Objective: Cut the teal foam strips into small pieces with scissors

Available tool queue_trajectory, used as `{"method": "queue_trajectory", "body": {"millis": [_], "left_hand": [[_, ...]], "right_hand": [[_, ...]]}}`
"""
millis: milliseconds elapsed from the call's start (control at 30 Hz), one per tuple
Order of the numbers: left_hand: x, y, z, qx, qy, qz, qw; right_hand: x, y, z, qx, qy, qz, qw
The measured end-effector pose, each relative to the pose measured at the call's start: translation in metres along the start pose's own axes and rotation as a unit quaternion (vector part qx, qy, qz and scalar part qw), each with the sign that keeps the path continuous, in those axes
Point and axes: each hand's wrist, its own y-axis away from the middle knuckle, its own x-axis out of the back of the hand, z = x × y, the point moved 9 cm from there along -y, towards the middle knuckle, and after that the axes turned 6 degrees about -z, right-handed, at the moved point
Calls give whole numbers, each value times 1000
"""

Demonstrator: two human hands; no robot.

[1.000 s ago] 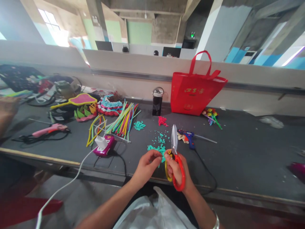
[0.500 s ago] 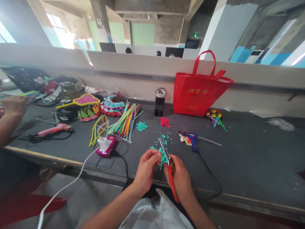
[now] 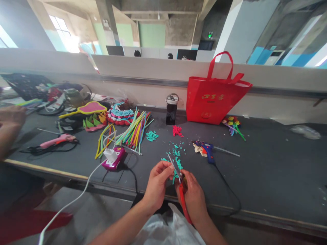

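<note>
My right hand (image 3: 192,192) is closed round red-handled scissors (image 3: 184,206), whose blades point forward and a little left. The blades lie close by the fingertips of my left hand (image 3: 158,182), which is closed in a pinch; what it pinches is too small or hidden to make out. Beneath and just beyond the blades, teal cut pieces (image 3: 176,179) are heaped near the table's front edge. Finer teal scraps (image 3: 176,149) are scattered farther out. Beyond them sit a small teal pile (image 3: 152,135) and a pink-red pile (image 3: 176,130).
A blue glue gun (image 3: 208,149) with its cord lies to the right. On the left are a purple power socket (image 3: 114,159), coloured pipe cleaners (image 3: 135,131) and a pink glue gun (image 3: 57,140). A bottle (image 3: 171,110) and red bag (image 3: 212,100) stand behind. Another person's hand (image 3: 11,122) is far left.
The scissors have turned slightly, and their tips have come nearer to me and a little left. Both hands stay in nearly the same place.
</note>
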Motion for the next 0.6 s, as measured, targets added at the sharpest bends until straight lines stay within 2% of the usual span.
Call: {"method": "queue_trajectory", "body": {"millis": [167, 333, 433, 500, 600], "left_hand": [[4, -2, -3, -1, -5, 15, 1000], [-1, -2, -10, 4, -4, 11, 1000], [-2, -10, -13, 9, -19, 5, 1000], [7, -24, -10, 0, -64, 12, 998], [40, -57, 7, -52, -175, 60, 981]], "right_hand": [[-2, 1, 3, 1, -12, 5, 1000], [-4, 0, 10, 16, -44, 8, 999], [-4, -5, 22, -6, -67, 15, 998], [-2, -9, 32, -36, -82, 20, 996], [5, -13, 41, -63, -116, 25, 991]]}}
